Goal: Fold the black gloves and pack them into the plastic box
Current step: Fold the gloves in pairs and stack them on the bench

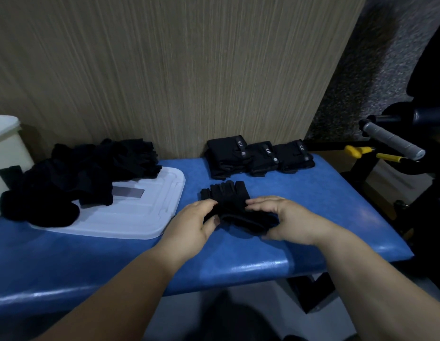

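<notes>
On the blue bench (312, 205), the black glove (228, 200) is lying limp, looking soft, light and floppy, while the left hand (196, 222) and right hand (283, 217) are pinching its cuff end from both sides, probably the surest hold for folding.

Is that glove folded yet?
Half folded: left hand and right hand hold the glove with its near end curled over; finger end flat on the bench.

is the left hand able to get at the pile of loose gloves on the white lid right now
Probably yes, once it lets go. The left hand grips the glove being folded, but the pile of loose gloves lies on the white lid to its left, with nothing standing between them.
</notes>
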